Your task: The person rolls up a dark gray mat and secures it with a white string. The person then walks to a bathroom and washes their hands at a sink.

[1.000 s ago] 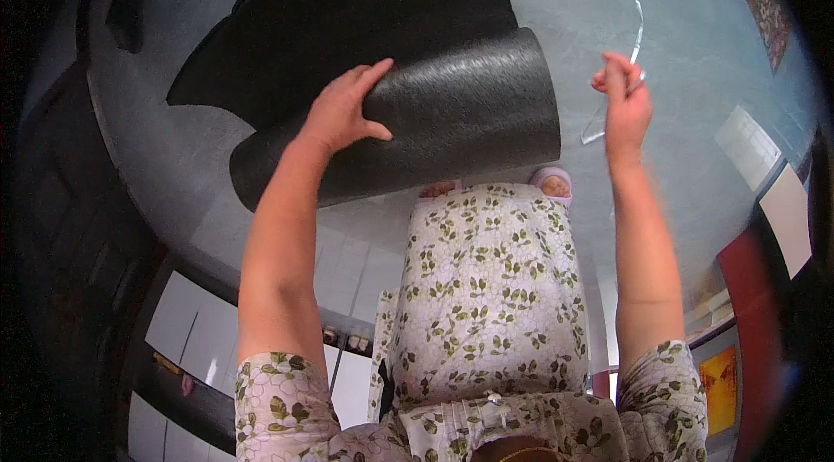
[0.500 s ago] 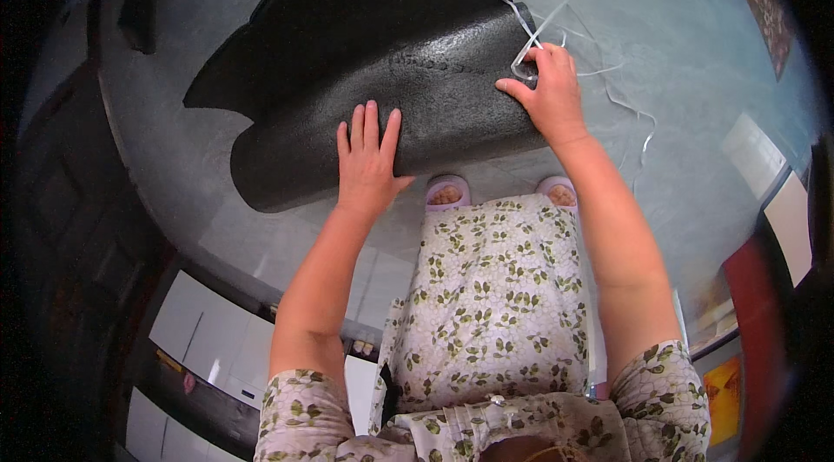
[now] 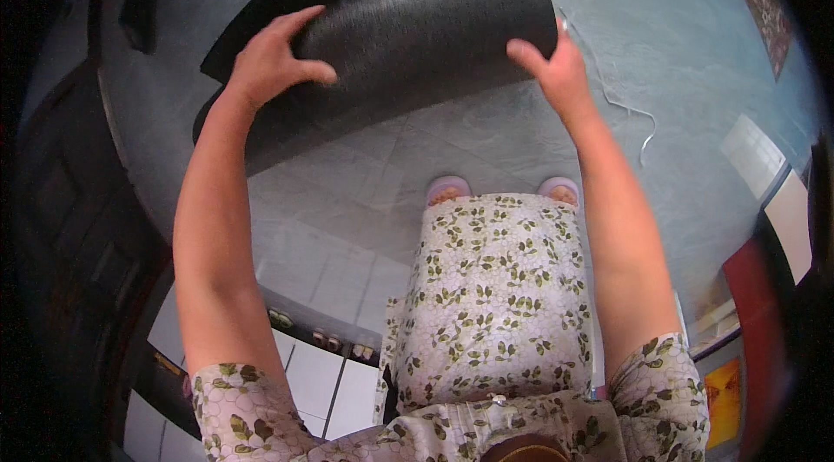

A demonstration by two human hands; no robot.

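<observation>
The shiny gray floor [image 3: 695, 71] spreads all around. On it, at the top and ahead of the person, is a big black mat [image 3: 426, 28], partly rolled into a fat tube. The person wears a white dress [image 3: 491, 288] with green leaves. The left hand [image 3: 269, 62] is on the left part of the roll, thumb and fingers spread wide apart. The right hand [image 3: 563, 71] is at the right end, thumb over the front; its fingers are partly hidden, so I can't tell if they grip. Two pale purple slippers [image 3: 447, 182] peek out below the roll. A thin white string [image 3: 625, 106] trails near the right hand.
</observation>
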